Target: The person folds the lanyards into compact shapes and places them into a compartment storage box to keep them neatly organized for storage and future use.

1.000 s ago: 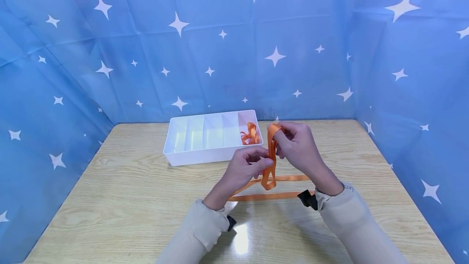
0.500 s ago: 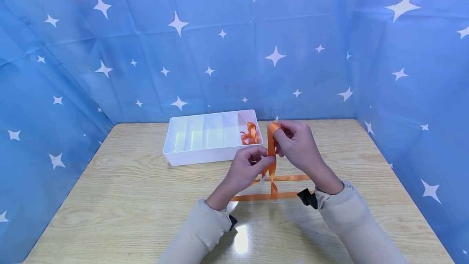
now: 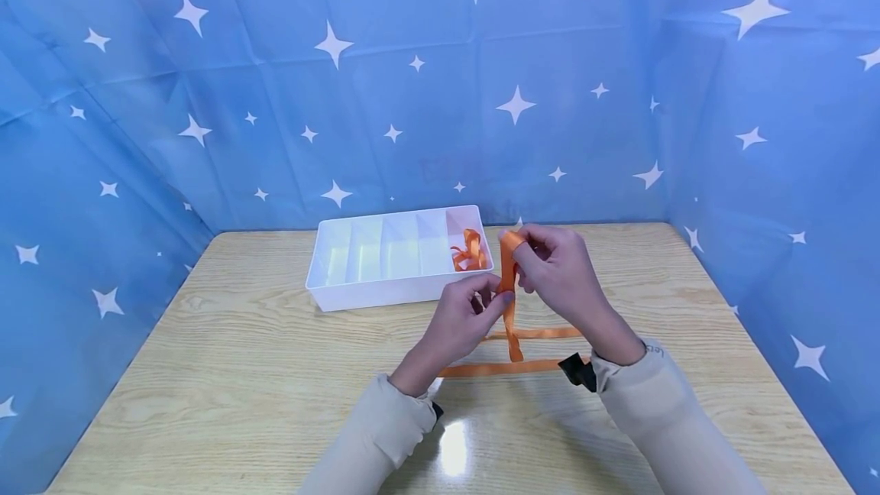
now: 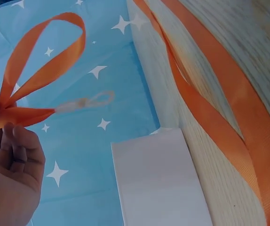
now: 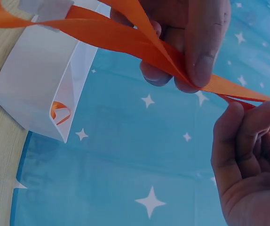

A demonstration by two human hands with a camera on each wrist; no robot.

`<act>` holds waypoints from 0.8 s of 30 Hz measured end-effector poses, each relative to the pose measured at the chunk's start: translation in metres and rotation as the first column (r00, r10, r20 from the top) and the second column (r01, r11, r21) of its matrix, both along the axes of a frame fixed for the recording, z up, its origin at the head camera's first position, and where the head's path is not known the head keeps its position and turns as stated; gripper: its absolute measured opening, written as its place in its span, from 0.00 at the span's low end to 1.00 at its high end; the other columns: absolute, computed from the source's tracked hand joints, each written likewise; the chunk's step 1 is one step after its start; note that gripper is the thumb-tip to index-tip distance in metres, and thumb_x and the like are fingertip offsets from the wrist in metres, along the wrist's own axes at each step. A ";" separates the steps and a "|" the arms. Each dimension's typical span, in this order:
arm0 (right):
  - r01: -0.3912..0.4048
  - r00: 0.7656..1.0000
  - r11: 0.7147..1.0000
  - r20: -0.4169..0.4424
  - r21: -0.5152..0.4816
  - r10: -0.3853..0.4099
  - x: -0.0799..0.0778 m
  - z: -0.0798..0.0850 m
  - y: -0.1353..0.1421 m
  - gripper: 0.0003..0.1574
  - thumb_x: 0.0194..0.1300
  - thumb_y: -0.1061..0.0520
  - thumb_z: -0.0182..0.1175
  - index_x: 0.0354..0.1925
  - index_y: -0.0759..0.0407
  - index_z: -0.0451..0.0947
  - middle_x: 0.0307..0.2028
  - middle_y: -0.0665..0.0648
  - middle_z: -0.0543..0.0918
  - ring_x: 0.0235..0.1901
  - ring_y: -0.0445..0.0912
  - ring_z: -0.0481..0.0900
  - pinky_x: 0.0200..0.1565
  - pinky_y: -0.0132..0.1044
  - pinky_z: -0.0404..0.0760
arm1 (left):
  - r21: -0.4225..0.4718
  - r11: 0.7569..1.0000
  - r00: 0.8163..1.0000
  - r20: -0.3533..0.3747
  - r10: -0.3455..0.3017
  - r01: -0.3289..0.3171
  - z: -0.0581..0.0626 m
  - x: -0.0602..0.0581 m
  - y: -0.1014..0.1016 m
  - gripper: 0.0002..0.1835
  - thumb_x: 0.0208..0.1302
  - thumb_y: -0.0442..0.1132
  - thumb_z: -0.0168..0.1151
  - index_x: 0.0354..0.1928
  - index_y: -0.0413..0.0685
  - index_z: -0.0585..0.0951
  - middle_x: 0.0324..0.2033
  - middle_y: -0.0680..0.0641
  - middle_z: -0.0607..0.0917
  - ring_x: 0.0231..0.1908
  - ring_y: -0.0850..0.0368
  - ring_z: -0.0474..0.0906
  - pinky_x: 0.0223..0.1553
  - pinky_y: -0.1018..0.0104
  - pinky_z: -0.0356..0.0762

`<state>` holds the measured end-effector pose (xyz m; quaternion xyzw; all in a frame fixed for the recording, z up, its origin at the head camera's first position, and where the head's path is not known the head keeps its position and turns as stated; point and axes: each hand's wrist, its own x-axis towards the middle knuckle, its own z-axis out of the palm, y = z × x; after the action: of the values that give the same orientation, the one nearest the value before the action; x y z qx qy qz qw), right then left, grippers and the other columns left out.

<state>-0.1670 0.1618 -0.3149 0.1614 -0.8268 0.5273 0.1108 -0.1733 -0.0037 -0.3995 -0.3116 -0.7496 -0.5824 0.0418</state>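
An orange ribbon [image 3: 507,270] hangs in folds between my two hands, above the table. My right hand [image 3: 560,270] pinches its upper fold between thumb and fingers. Lower down, my left hand [image 3: 462,315] pinches the gathered strands, as the right wrist view of the left hand [image 5: 205,42] also shows. From the pinched part a ribbon loop [image 4: 59,65] and a whitish, see-through piece with a small loop [image 4: 81,103] stick out in the left wrist view. Two lengths of orange ribbon [image 3: 495,369] stretch across the table under the hands; whether they join the held ribbon is hidden.
Behind the hands stands a white divided box [image 3: 371,296]. Its rightmost compartment holds a bundle of orange ribbon [image 3: 471,250]. A blue star-patterned cloth [image 3: 426,98] closes off the back and sides of the wooden table [image 3: 227,373].
The left hand has shifted slightly right on the ribbon. The rounded loop that hung below it has given way to a narrow twisted strand. The right hand has barely moved.
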 end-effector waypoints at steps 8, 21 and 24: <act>0.023 0.999 1.000 -0.037 0.006 -0.023 0.002 0.000 -0.001 0.11 0.69 0.55 0.64 0.37 0.63 0.85 0.20 0.56 0.77 0.15 0.48 0.72 0.20 0.36 0.76 | -0.059 0.998 0.998 -0.053 0.017 -0.020 -0.004 -0.002 -0.001 0.07 0.72 0.37 0.59 0.38 0.42 0.83 0.24 0.52 0.76 0.21 0.61 0.68 0.21 0.71 0.68; 0.110 0.991 0.991 -0.080 0.081 -0.103 0.011 -0.003 0.003 0.12 0.63 0.52 0.70 0.32 0.60 0.87 0.19 0.53 0.79 0.17 0.48 0.69 0.20 0.35 0.68 | -0.158 0.965 0.976 -0.099 0.194 -0.208 0.002 -0.006 -0.007 0.09 0.71 0.37 0.61 0.43 0.43 0.88 0.26 0.54 0.81 0.30 0.59 0.71 0.28 0.69 0.73; 0.096 0.995 0.990 -0.051 0.099 -0.091 0.014 -0.003 0.004 0.13 0.63 0.51 0.70 0.29 0.60 0.87 0.16 0.53 0.75 0.17 0.48 0.68 0.20 0.35 0.67 | -0.136 0.969 0.978 -0.054 0.200 -0.205 0.003 -0.006 -0.009 0.09 0.71 0.36 0.60 0.44 0.43 0.88 0.25 0.52 0.80 0.28 0.58 0.72 0.26 0.69 0.74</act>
<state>-0.1528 0.1654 -0.3182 0.1402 -0.8563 0.4750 0.1462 -0.1793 -0.0123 -0.3968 -0.2473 -0.8158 -0.5143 0.0939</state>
